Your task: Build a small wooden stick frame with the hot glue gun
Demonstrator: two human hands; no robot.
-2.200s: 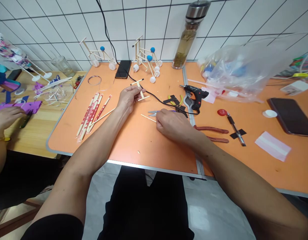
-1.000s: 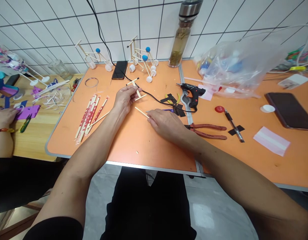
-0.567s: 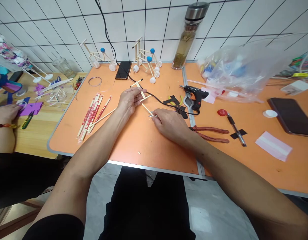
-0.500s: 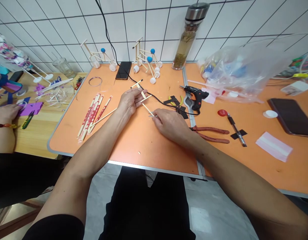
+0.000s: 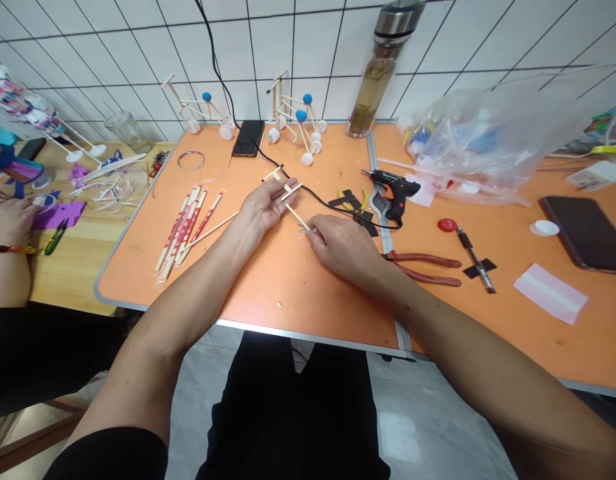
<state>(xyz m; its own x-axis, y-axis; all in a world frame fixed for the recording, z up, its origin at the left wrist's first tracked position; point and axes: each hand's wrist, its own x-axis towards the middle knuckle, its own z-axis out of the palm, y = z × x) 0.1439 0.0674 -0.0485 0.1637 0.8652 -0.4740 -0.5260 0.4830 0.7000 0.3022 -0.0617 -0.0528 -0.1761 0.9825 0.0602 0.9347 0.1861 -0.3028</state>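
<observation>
My left hand [image 5: 263, 205] is turned palm up, its fingers closed on a small frame of glued wooden sticks [image 5: 291, 192]. One crosspiece with dark ends sticks out beyond the fingertips. My right hand [image 5: 342, 245], knuckles up, pinches a short wooden stick [image 5: 298, 217] whose far end points at the frame, close to it. A thin metallic tip [image 5: 305, 231] also pokes out by the right thumb; the rest of it is hidden. Left of my left forearm lie red paper-wrapped chopsticks [image 5: 187, 223] and a loose bare chopstick [image 5: 211, 235].
Red-handled pliers [image 5: 425, 259], a black glue gun [image 5: 391, 193] with its cord, and a pen [image 5: 475, 260] lie rightward. Small stick tricycles [image 5: 288, 117], a phone [image 5: 248, 139] and a tea bottle [image 5: 371, 87] stand or lie behind. Another person's hand [image 5: 11, 219] is at far left.
The stick frame in my left hand has tilted slightly, its near crosspiece a little higher. My right hand keeps its pinch almost in place. The whole view has shifted slightly.
</observation>
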